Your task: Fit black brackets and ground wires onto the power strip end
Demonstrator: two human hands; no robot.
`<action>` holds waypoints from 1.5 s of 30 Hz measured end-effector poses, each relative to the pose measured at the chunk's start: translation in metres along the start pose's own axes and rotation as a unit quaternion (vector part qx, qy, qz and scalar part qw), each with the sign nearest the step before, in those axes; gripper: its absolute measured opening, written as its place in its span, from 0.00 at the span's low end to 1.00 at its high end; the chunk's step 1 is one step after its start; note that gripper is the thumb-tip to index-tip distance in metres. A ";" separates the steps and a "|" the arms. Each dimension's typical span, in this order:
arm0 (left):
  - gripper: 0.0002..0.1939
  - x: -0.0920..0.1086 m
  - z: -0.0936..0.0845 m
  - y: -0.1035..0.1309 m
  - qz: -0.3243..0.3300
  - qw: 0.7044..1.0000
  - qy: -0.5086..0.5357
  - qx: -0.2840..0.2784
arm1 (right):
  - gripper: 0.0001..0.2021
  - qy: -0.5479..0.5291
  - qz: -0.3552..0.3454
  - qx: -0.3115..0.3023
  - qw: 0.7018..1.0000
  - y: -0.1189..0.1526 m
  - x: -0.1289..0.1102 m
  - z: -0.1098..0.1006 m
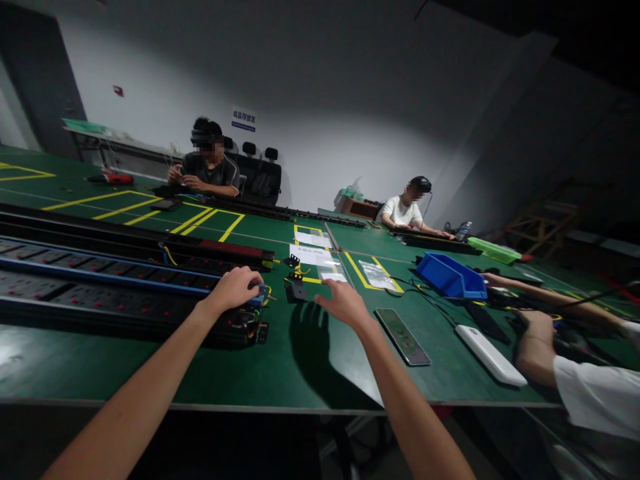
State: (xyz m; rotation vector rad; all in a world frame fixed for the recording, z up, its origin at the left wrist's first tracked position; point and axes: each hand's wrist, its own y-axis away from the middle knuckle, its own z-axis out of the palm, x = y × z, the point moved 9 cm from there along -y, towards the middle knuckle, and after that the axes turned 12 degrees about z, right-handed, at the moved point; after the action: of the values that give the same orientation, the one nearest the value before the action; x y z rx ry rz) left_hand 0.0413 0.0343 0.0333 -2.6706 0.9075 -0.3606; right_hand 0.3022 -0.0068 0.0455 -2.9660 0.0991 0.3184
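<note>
My left hand (234, 289) is curled over the right end of a long blue-edged power strip (125, 272), where loose wires stick out. It lies among several long black strips with rows of outlets and small red spots. My right hand (344, 303) hovers over the table with fingers apart and holds nothing that I can see. Just left of its fingertips lies a small black bracket-like piece (297, 291) with yellow-green wire. A second black piece (292, 261) sits a little farther back.
Right of my right arm lie a phone (403, 336) and a white oblong case (490, 355). A blue bin (451, 276) stands behind them. A co-worker's arms (537, 347) reach in from the right among cables. Two people sit across the green table (240, 383). Papers (311, 255) lie mid-table.
</note>
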 end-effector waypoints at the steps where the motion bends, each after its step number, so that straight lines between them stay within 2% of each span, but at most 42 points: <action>1: 0.13 -0.001 0.001 0.000 0.001 1.000 0.000 0.000 | 0.25 -0.018 -0.014 -0.001 1.000 -0.008 -0.013 0.005; 4: 0.13 -0.003 0.003 0.000 0.002 1.000 -0.001 0.001 | 0.24 -0.082 -0.022 0.031 0.996 -0.025 -0.030 0.019; 7: 0.13 -0.003 0.003 0.000 0.005 1.000 -0.003 0.002 | 0.26 -0.129 0.016 0.085 0.988 -0.031 -0.021 0.033; 11: 0.13 -0.003 0.003 -0.001 0.007 1.000 -0.004 -0.003 | 0.29 -0.140 0.028 0.047 0.989 -0.032 -0.008 0.056; 16: 0.13 -0.003 0.003 -0.002 0.009 1.000 -0.002 -0.008 | 0.31 -0.105 0.035 0.001 0.994 -0.030 -0.007 0.067; 22: 0.14 -0.003 0.002 -0.002 0.010 1.000 0.001 -0.011 | 0.28 -0.028 0.023 -0.015 0.999 -0.023 -0.019 0.069; 45: 0.13 0.001 0.000 0.000 0.011 1.000 0.001 -0.008 | 0.23 -0.010 -0.005 -0.011 1.000 -0.023 -0.021 0.068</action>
State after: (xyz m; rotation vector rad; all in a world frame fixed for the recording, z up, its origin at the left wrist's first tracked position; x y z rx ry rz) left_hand 0.0420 0.0340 0.0335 -2.6728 0.9442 -0.3523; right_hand 0.2697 0.0275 -0.0124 -2.9832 0.0797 0.3499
